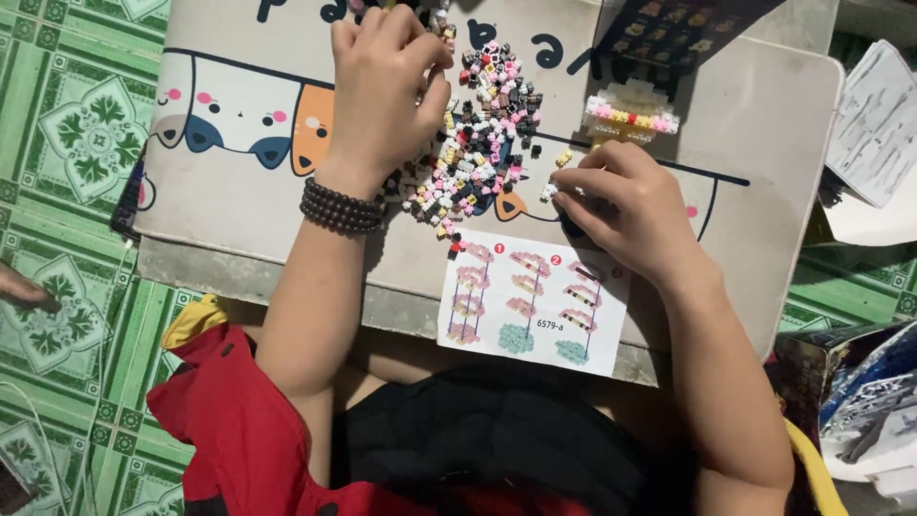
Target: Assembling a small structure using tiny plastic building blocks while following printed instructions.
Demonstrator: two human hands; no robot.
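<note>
- Left hand [382, 91]: palm down over the top-left edge of the brick pile [482, 129], fingers curled, tips at the bricks. Grip state: can't tell whether it has pinched a piece; fingertips are hidden from the camera.
- Left wrist carries a dark bead bracelet [341, 205].
- Right hand [626, 205]: resting on the counter [764, 143] just right of the pile, fingers clenched in a pinch around a small white brick [548, 190] at the fingertips.
- Pile: loose tiny bricks, mixed pink, white, black, yellow, red, spread in the middle of the counter between the two hands.
- Model [630, 113]: part-built, white top over a pink and yellow band, stands on the counter just above the right hand, apart from the pile.
- Sheet [535, 301]: instruction paper with exploded build steps, lies at the near counter edge, just below the pile; right hand's heel sits at its top-right corner.
- Counter: low, pale top printed with cartoon cats, on a green patterned tile floor [76, 143].
- Dark printed sheet [669, 29] at the far edge of the counter, above the model.
- White papers [874, 124] off the right side of the counter; box [850, 382] at lower right on the floor.
- Red and black clothing in the lower frame.
- Another person's fingertips [21, 287] at the left edge, on the floor, well apart.
</note>
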